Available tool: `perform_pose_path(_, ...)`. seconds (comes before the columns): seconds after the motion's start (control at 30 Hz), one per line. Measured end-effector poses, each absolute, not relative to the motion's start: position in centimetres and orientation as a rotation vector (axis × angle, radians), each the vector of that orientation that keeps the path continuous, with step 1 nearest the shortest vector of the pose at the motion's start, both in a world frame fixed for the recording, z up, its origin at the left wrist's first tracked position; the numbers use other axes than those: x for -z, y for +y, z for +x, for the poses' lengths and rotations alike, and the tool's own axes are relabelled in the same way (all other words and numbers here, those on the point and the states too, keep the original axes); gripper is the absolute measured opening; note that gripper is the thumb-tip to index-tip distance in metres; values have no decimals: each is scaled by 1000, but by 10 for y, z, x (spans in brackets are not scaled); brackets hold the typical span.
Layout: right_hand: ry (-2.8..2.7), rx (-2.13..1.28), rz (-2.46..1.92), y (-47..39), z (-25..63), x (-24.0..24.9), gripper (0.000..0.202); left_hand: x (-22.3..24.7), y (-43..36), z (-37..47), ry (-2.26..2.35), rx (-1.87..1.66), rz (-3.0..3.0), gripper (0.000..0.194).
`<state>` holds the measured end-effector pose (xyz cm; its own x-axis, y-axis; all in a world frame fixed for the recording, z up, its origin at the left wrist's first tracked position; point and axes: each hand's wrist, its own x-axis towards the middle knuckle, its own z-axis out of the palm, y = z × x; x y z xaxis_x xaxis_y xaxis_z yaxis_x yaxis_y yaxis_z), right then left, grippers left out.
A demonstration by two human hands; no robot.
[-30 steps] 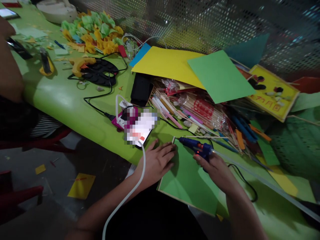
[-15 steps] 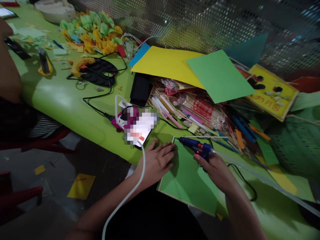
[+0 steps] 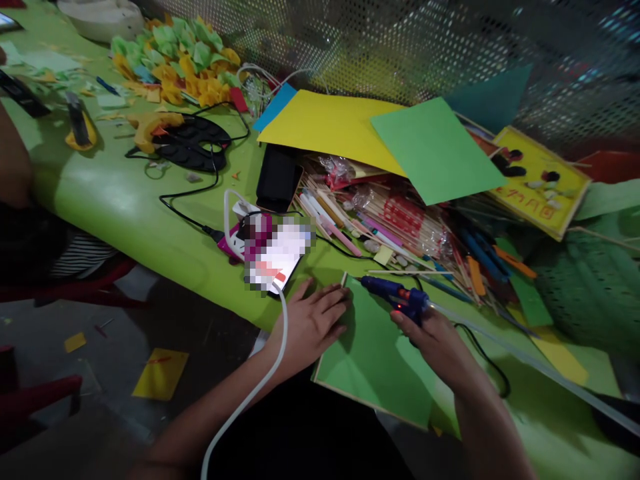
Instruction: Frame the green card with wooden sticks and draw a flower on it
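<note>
My right hand [image 3: 440, 340] is wrapped round a blue hot glue gun [image 3: 400, 297] with a small red light and a long clear glue stick out of its back. Its nozzle points left, just above the top left corner of a green sheet of card [image 3: 380, 360]. Thin wooden sticks edge this card along the left and bottom. My left hand [image 3: 313, 327] lies flat over the card's left edge, fingers stretched out, partly hiding the stick [image 3: 344, 279] there. A lit phone [image 3: 283, 257], its screen blurred out, lies just beyond the left fingers.
A power strip [image 3: 230, 245] with cables sits left of the phone. Behind are bundled wooden sticks [image 3: 400, 217], pens, yellow card [image 3: 330, 127] and scissors [image 3: 483, 250]. Further left lie a yellow glue gun [image 3: 150, 130] and a cutter knife [image 3: 80, 123]. Another person's arm [image 3: 13, 160] shows at left.
The glue gun's nozzle has moved slightly right, away from the stick's top end. My left hand stays in place on the card. The whole view has shifted a little.
</note>
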<state>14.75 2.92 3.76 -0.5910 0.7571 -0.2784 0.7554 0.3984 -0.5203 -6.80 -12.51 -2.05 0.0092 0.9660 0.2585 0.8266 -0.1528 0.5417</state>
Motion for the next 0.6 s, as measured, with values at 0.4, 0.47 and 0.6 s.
perform_pose_path(0.4, -2597, -936, -1476, 29, 153, -38, 52, 24, -125, -68, 1872, -878, 2060, 34)
perform_pose_path(0.47, -2606, -942, -1495, 29, 154, -38, 54, 24, -125, -68, 1873, -874, 2065, 34)
perform_pose_path(0.6, -2617, -971, -1468, 29, 151, -37, 58, 23, -124, -69, 1865, -857, 2062, 35)
